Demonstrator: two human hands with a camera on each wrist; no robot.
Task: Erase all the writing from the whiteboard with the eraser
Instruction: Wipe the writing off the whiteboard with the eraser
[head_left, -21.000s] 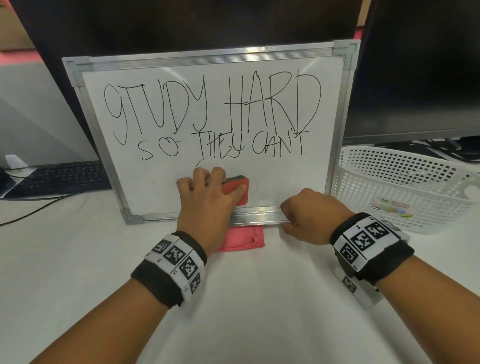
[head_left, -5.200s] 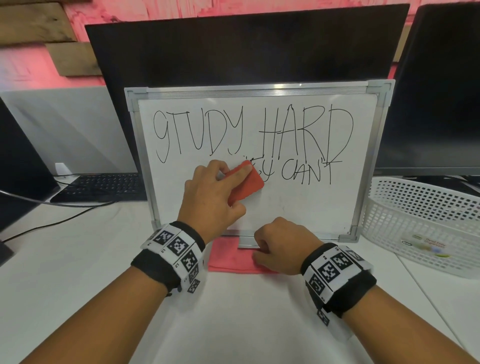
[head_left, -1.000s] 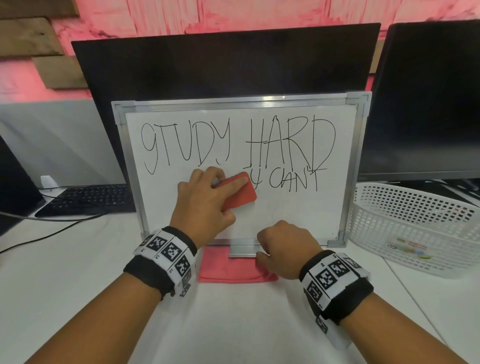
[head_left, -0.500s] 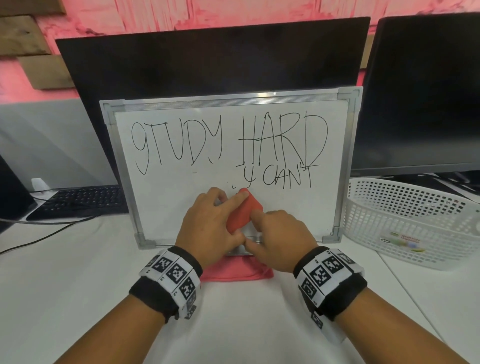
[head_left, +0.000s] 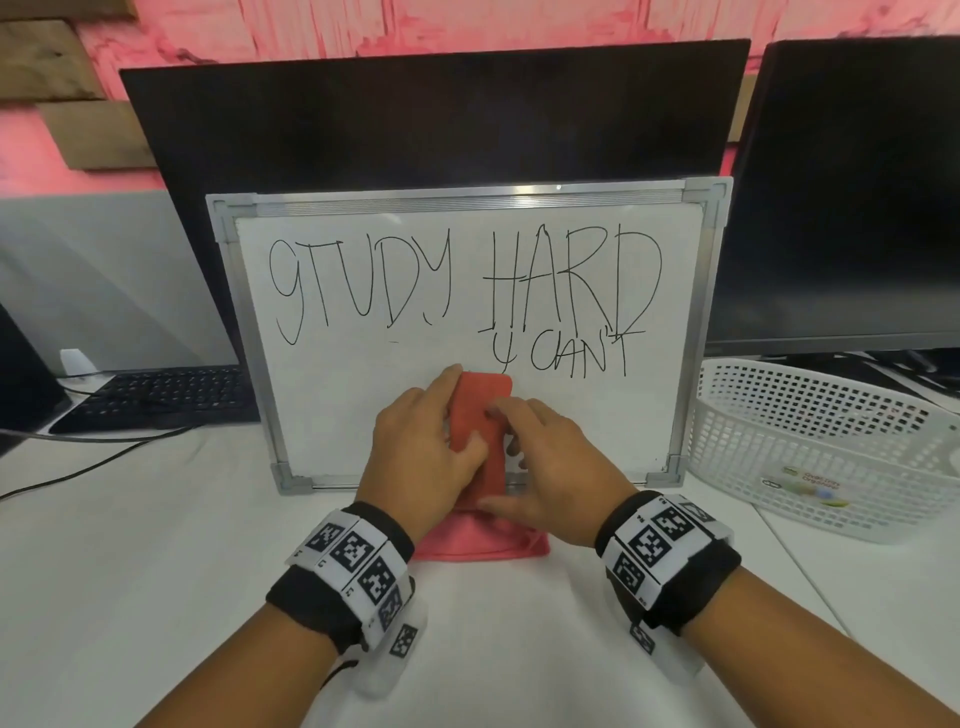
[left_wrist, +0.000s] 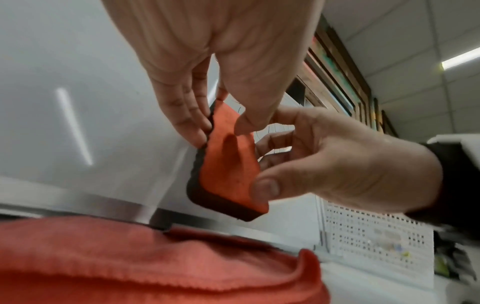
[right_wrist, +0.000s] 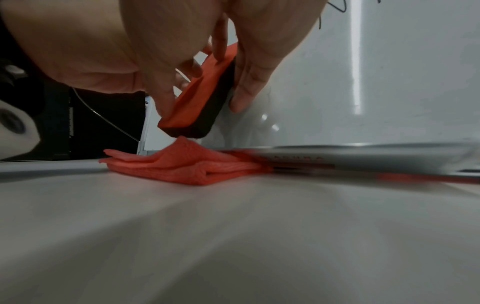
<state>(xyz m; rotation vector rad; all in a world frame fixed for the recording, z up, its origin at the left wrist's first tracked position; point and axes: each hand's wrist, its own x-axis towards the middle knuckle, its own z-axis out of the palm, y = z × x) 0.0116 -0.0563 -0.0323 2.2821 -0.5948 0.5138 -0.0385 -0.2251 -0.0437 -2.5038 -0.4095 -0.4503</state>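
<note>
Eraser (head_left: 480, 431), long axis upright and pinched between left hand (head_left: 421, 447) and right hand (head_left: 550, 467), sits below-left of the remaining writing (head_left: 519, 306) on the whiteboard (head_left: 332, 395).

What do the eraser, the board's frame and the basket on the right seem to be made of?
Eraser: orange top that looks like soft foam or felt, matte, over a dark ribbed pad, likely felt. Board frame: brushed metal, probably aluminium, ridged and shiny, with grey corner caps that look plastic. Basket: white moulded plastic, a stiff, slightly glossy grid of square holes.
</note>
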